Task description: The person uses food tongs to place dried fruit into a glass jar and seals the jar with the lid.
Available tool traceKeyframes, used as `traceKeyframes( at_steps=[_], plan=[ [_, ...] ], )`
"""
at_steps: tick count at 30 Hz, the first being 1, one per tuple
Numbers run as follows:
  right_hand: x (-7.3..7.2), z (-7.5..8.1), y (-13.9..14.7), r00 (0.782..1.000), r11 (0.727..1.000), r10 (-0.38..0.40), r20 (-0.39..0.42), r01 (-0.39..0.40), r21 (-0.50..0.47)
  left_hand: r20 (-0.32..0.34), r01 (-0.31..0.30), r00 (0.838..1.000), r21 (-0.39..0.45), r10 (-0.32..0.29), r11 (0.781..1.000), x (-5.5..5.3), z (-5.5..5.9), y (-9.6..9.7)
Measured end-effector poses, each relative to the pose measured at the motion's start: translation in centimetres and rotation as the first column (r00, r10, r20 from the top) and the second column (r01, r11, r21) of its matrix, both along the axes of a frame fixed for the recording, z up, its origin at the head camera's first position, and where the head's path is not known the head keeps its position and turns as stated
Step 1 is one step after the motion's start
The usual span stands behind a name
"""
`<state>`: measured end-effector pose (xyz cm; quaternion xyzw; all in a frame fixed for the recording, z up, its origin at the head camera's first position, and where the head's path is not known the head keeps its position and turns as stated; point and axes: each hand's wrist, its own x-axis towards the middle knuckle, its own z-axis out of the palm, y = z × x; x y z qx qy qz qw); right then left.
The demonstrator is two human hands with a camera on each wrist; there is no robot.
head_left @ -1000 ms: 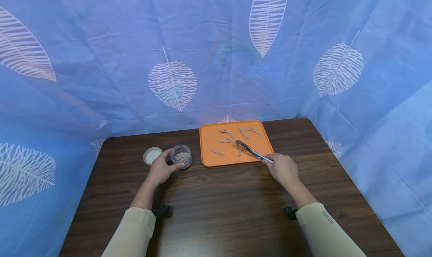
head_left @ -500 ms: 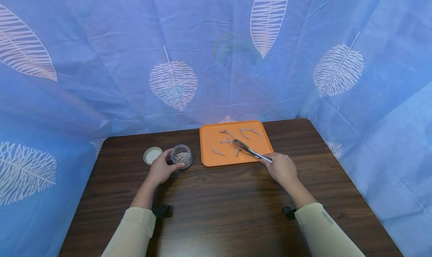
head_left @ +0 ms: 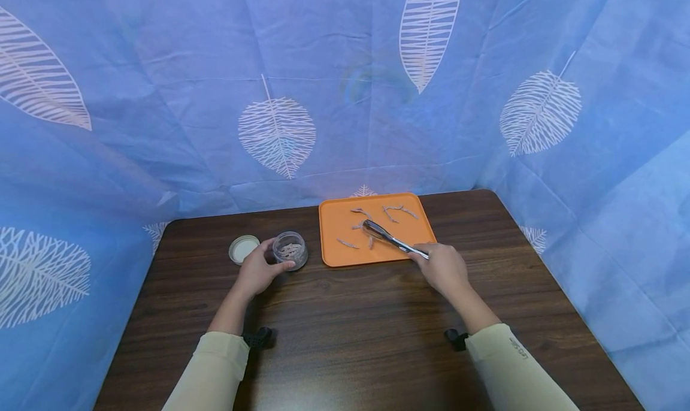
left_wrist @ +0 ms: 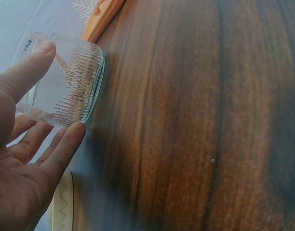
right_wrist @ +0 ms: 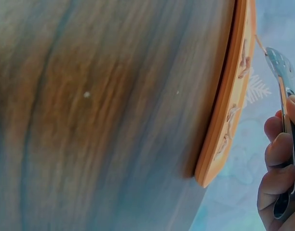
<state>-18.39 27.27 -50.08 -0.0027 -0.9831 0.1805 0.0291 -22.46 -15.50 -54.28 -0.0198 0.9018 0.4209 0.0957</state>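
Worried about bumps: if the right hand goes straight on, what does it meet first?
Leading the right hand, the tongs would likely meet the pale strip beside their tips on the orange tray; their height is unclear, so they may pass over.

And it's two hands in play, one left hand (head_left: pixel 259 271) and one right hand (head_left: pixel 444 268), with two pale sleeves (head_left: pixel 207 372) and two dark wrist devices (head_left: pixel 259 338) to match! One tray (head_left: pixel 334 219), one pair of tongs (head_left: pixel 395 242), one glass jar (head_left: pixel 300 260), one lid (head_left: pixel 244 249), one table (head_left: pixel 345 327). Strips (head_left: pixel 347 243) on the tray: at least five, the upper-right tangle too merged to split! The pieces (head_left: pixel 291 250) in the jar lie too heaped to count. Over to the leaf prints (head_left: pixel 277 136): five large, three smaller, eight altogether!
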Motion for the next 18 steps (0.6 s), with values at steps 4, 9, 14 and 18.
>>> traceKeyframes(
  at_steps=[4,9,14,18],
  plan=[
    [0.1,0.2,-0.5,1.0,1.0,0.021,-0.012,-0.021,0.003,-0.009,0.004,1.0,0.002,-0.004,1.0,0.0,0.1,0.2],
    [0.2,0.5,-1.2,0.999,0.999,0.036,-0.031,-0.035,0.003,-0.008,0.006,1.0,-0.001,-0.006,1.0,0.2,0.3,0.3],
    [0.2,0.8,-2.1,0.998,0.999,0.051,-0.047,-0.051,0.011,-0.004,0.002,1.0,-0.005,-0.002,1.0,0.2,0.4,0.3],
    [0.1,1.1,-3.1,0.997,0.998,0.063,-0.052,-0.063,0.007,-0.002,0.001,1.0,-0.001,-0.001,1.0,0.3,0.4,0.2]
  ],
)
